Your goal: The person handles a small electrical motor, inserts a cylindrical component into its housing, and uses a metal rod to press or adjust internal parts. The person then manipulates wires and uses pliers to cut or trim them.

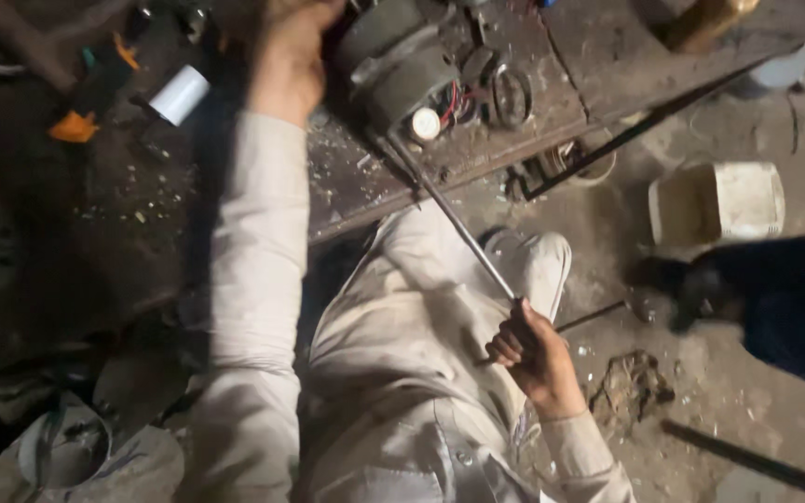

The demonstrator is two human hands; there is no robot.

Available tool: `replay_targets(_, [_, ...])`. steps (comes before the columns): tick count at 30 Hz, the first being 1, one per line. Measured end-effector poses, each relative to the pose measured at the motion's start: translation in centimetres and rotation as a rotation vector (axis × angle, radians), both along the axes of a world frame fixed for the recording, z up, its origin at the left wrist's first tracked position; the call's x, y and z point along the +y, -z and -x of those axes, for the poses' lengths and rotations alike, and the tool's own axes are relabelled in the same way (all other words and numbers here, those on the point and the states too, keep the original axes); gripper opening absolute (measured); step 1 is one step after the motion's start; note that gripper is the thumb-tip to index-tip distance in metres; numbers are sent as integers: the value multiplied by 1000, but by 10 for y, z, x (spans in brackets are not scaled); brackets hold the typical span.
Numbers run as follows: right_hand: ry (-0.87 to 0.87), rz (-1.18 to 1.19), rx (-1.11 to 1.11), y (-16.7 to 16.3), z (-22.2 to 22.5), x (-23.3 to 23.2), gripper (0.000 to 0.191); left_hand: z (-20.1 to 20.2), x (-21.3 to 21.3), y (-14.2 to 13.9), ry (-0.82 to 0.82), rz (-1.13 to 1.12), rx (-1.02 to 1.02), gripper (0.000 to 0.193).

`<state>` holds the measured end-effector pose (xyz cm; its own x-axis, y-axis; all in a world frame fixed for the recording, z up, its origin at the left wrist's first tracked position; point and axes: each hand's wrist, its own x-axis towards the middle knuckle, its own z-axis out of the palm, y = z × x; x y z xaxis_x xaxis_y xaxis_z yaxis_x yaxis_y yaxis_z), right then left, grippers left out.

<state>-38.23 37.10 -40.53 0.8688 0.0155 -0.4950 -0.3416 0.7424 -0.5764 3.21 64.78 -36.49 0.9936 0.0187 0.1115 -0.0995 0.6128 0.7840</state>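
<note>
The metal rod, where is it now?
In the head view the rod runs slantwise through the middle: its lower end is in the right hand, above the person's lap, and its upper end meets the motor on the bench.

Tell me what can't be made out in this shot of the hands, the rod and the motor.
Head view only:
- Left hand: fingertips cut off by the top edge; its grip is unclear.
- Metal rod: far tip hidden under the motor.
- Right hand: closed around the rod's near end.
- Motor: top cut off, blurred.
- Person at right: dark, cropped.
</note>
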Motion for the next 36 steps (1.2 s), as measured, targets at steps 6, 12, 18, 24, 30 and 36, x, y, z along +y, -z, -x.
replay_targets(6, [-21,3,-45,7,0,-3,43,9,-21,-13,-49,-167,159,22])
replay_targets(12, [-31,1,-49,16,-2,-8,46,23,-13,-34,120,-46,226,31])
replay_targets(18, [-50,-54,-101,14,-5,-7,47,0,-1,-7,51,-169,225,42])
replay_targets(24, [145,25,-203,-16,0,8,26,-3,-21,6,246,-35,-119,59])
replay_targets(30, [694,113,-368,-28,21,32,23,38,-16,-25,27,-379,125,93])
replay_targets(36, [685,395,-619,-22,51,32,28,68,-6,-47,235,-703,-470,61])
